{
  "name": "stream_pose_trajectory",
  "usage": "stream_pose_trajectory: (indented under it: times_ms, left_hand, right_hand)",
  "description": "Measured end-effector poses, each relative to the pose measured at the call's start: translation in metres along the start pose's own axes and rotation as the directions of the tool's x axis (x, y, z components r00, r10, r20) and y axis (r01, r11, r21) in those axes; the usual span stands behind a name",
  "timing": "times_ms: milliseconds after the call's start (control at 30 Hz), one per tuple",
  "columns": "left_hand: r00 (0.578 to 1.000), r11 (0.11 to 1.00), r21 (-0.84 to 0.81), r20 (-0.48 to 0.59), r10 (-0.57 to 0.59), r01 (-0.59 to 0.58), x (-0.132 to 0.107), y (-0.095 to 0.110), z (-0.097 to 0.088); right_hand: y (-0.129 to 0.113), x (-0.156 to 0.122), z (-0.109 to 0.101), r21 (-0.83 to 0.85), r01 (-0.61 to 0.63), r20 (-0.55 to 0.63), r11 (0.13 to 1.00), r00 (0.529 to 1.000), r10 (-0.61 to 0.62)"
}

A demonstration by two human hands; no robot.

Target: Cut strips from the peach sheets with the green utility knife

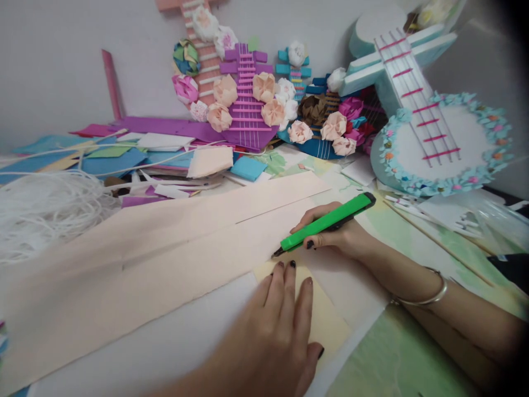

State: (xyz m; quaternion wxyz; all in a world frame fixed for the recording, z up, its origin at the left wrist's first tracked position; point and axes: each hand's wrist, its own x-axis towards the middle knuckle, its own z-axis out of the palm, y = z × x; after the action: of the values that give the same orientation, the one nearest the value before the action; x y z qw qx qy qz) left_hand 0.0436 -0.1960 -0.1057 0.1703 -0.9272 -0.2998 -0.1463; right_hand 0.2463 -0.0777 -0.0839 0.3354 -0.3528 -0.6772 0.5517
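In the head view, my right hand point(336, 231) grips a green box cutter point(322, 223). Its blade tip points down and left, at the edge of a long peach paper sheet point(165, 248). A straight slit runs through the far right part of that sheet. My left hand point(281, 325) lies flat with its fingers stretched out, just below the blade. Under its fingers is a pale yellow piece of paper point(326, 309). White paper point(165, 336) lies beneath the peach sheet. Whether the blade touches the paper I cannot tell.
Paper guitar-like models with paper flowers stand along the wall, among them a purple one point(248, 105) and a large light blue one point(430, 121). A tangle of white cord point(49, 215) and coloured paper scraps point(119, 160) lie at left. A thin stick point(438, 242) lies at right.
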Motion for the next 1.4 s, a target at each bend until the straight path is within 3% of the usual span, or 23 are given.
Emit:
stream_pose_trajectory:
  times_ms: [567,1067,1400]
  left_hand:
    - [1.000,1.000,0.023,0.008,0.012,-0.012,0.0015,-0.0010,-0.0017]
    - [1.000,1.000,0.001,-0.009,-0.009,0.009,0.0006,-0.0009,0.0005]
    - [1.000,1.000,0.010,-0.005,-0.001,0.001,0.0006,-0.0006,-0.0001]
  right_hand:
    - [0.0061,-0.0002,-0.0002,0.075,0.012,-0.001,0.997,1.000,-0.012]
    - [-0.0020,-0.0001,0.0001,-0.039,0.019,0.012,0.999,1.000,-0.018]
    - [0.0028,0.0000,-0.0018,-0.020,0.031,0.001,0.999,1.000,-0.031]
